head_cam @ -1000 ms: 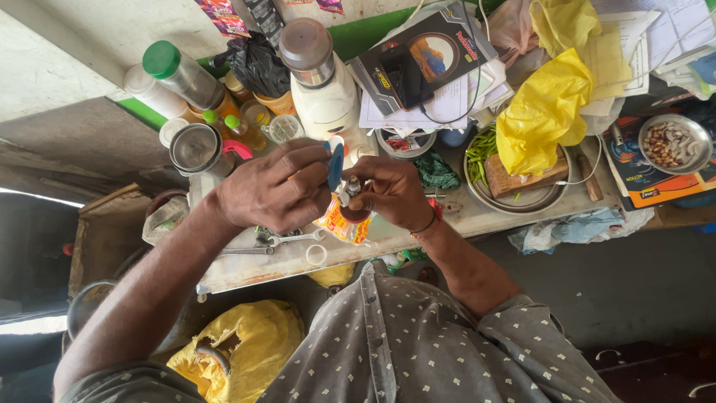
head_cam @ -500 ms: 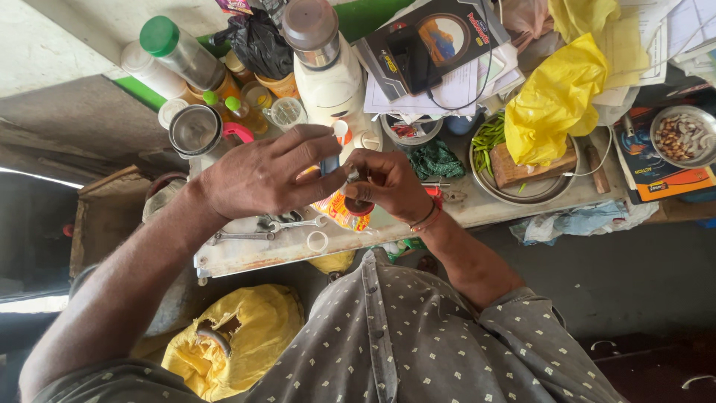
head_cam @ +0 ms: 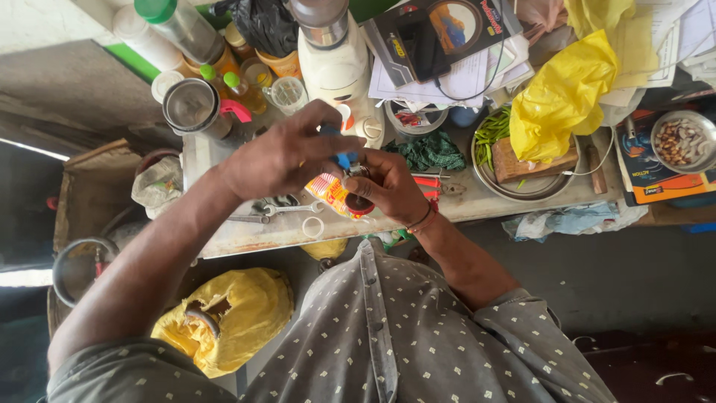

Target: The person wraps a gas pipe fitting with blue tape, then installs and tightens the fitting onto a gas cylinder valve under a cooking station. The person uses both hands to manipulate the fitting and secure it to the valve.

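My left hand point(head_cam: 280, 157) comes in from the lower left and grips a small blue-handled tool point(head_cam: 343, 158), its fingers curled over it. My right hand point(head_cam: 391, 190) comes in from the lower right and pinches a small dark round part with a red rim point(head_cam: 360, 204). The tool's tip meets that part between my two hands. An orange and yellow packet point(head_cam: 328, 192) lies on the table just under my hands. Most of the tool and the part is hidden by my fingers.
A worn table point(head_cam: 246, 242) carries a spanner point(head_cam: 287, 210), a white ring point(head_cam: 313, 227), red-handled pliers point(head_cam: 425, 183), a white mixer base point(head_cam: 335, 56), a steel jar point(head_cam: 192, 108), bottles, a steel plate point(head_cam: 522, 192) with green chillies and a yellow bag point(head_cam: 567, 97). Another yellow bag point(head_cam: 224, 313) lies below.
Both hands stay together over the table's near edge, with small finger shifts around the blue tool. The view has tilted slightly.
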